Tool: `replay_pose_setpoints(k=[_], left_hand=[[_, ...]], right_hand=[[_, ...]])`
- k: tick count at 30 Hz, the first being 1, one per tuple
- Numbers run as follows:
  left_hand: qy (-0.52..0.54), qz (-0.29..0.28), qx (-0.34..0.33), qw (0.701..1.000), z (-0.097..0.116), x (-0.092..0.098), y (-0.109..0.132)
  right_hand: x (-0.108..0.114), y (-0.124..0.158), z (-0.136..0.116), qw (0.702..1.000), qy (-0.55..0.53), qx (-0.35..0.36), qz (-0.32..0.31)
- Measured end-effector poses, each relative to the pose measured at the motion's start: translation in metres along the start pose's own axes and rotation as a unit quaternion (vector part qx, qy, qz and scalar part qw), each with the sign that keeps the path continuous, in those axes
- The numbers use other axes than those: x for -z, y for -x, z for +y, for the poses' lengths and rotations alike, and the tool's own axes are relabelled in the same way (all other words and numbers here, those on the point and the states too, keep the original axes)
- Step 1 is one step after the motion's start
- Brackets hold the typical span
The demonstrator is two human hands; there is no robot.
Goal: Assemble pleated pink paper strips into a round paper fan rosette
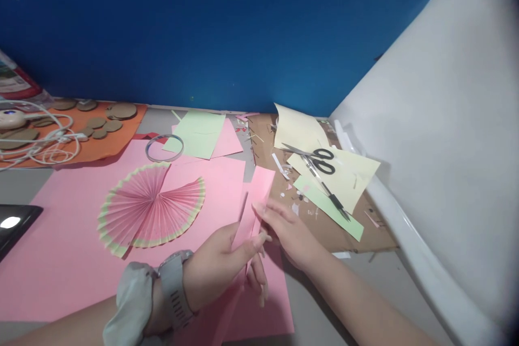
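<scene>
A folded strip of pink paper (259, 184) is held between both hands above the table. My left hand (223, 259), with a grey watch and a pale scrunchie at the wrist, grips its lower part, thumb on top. My right hand (287, 230) pinches the strip's right edge higher up. Left of the hands a pleated pink paper fan (152, 205) with a green-yellow rim lies opened into most of a circle. It rests on a large pink sheet (52, 259). Another pink sheet (267, 319) lies below my hands.
Black-handled scissors (320, 159) and a pen (324, 186) lie on cream paper (357, 173) over a brown board (263, 146). Green paper (198, 132) and a tape ring (164, 148) sit behind. White cables (60, 140) and cardboard cutouts (121, 111) lie left. Walls stand behind and right.
</scene>
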State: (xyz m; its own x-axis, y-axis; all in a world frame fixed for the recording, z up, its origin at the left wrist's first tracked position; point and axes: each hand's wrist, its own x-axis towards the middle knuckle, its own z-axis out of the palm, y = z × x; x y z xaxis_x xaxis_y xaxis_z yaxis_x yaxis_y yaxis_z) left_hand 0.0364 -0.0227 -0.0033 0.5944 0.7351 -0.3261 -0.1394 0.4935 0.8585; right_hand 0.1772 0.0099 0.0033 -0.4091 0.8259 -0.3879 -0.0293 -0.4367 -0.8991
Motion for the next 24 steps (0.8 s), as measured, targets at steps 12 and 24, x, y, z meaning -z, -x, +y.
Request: replay_pose_setpoints(k=[12, 24], left_hand=[[-0.008, 0.053, 0.017, 0.998, 0.000, -0.005, -0.002], [0.011, 0.006, 0.060, 0.998, -0.001, 0.000, 0.002]], right_hand=[[-0.003, 0.000, -0.001, 0.998, 0.049, 0.042, 0.003], [0.013, -0.004, -0.008, 0.988, 0.003, 0.097, 0.118]])
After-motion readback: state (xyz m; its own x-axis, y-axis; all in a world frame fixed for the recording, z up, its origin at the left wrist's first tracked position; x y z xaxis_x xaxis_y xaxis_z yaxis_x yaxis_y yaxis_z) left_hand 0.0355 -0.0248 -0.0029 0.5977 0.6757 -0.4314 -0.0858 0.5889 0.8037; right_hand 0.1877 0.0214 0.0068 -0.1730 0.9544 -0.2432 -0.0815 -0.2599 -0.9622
